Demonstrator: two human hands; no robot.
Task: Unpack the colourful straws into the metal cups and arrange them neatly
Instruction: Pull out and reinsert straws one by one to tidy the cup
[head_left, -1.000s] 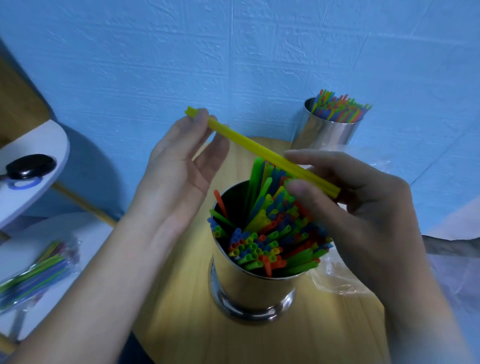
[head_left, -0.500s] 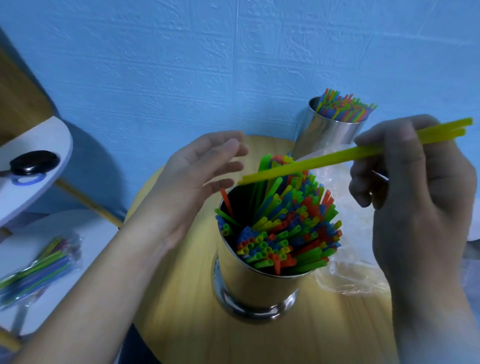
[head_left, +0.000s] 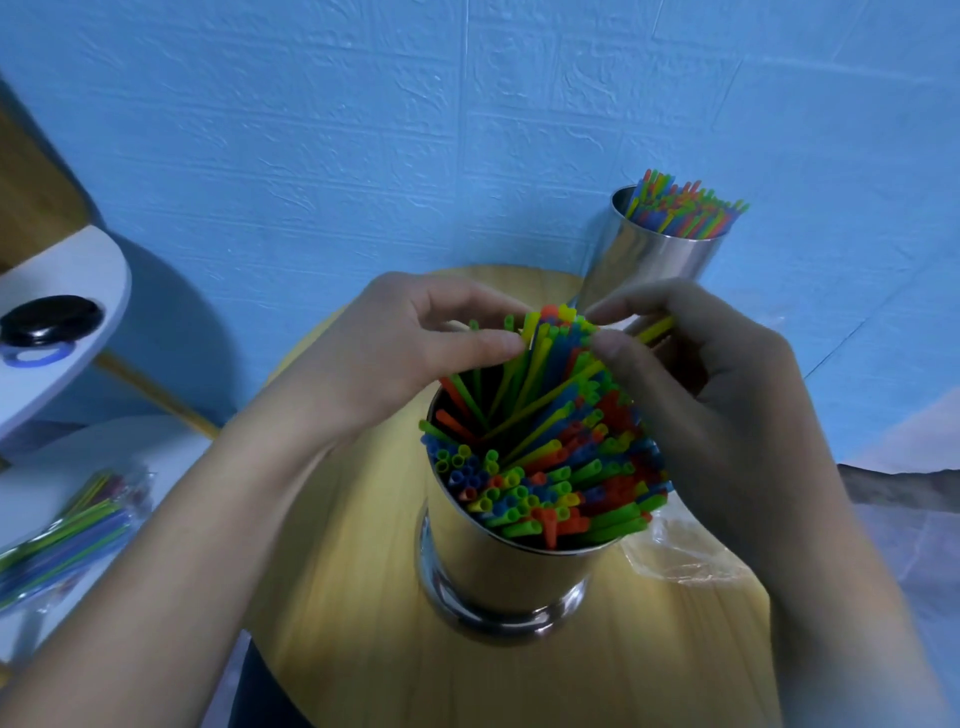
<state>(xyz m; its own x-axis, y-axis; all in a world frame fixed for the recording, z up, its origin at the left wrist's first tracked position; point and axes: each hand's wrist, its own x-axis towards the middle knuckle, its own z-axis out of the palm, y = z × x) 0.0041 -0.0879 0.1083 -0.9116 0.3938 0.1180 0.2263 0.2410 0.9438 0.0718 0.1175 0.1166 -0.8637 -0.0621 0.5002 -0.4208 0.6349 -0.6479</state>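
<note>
Yellow straw half-seated in the near cup, both hands at the straw tips.

The yellow straw slants with its lower end down among the straws in the cup and its upper end poking out past the right hand, which pinches it between thumb and fingers. The left hand has thumb and forefinger curled on the tips of the straws at the cup's far side, apparently holding them aside. Judgement: the straw is very light, thin-walled and smooth. It will kink if squeezed or bent, so pinch it lightly near the upper end and feed it along its length. The near cup stands mid-table. A clear wrapper lies just beside it at the right edge, and the far cup, already filled, stands at the far edge.
</note>
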